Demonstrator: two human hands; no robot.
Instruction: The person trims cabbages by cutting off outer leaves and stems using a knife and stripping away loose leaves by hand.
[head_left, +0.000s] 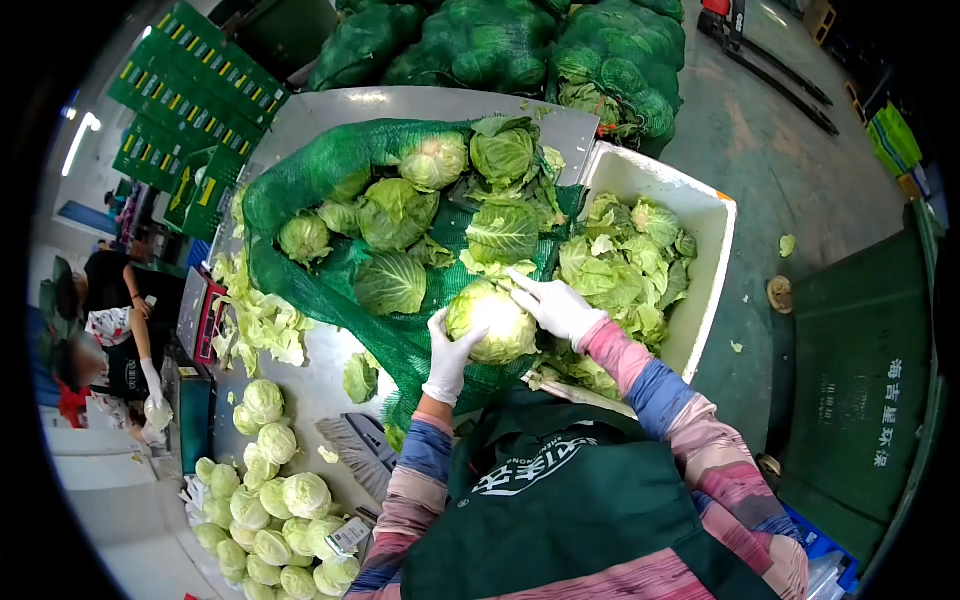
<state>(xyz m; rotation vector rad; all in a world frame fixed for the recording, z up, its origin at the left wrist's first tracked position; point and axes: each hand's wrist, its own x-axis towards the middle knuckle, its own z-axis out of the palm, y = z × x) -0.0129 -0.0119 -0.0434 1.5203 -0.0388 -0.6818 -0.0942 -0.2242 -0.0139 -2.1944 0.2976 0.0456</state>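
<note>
A pale green cabbage (493, 325) sits between my two white-gloved hands on the green mesh sack (330, 285). My left hand (452, 355) cups its left side, thumb and fingers curved against it. At its upper right, my right hand (556, 308) touches a leaf at the cabbage's top edge with its fingertips. More cabbages lie just beyond on the mesh, among them a leafy one (502, 232) and a darker one (390, 283). Loose leaves are around them.
A white foam box (712, 270) holding leaves stands at the right, beside a large green bin (860, 400). Trimmed cabbages (270, 520) are piled at lower left. Full mesh sacks (470, 45) lie behind the table. A person (120, 330) at far left holds a cabbage.
</note>
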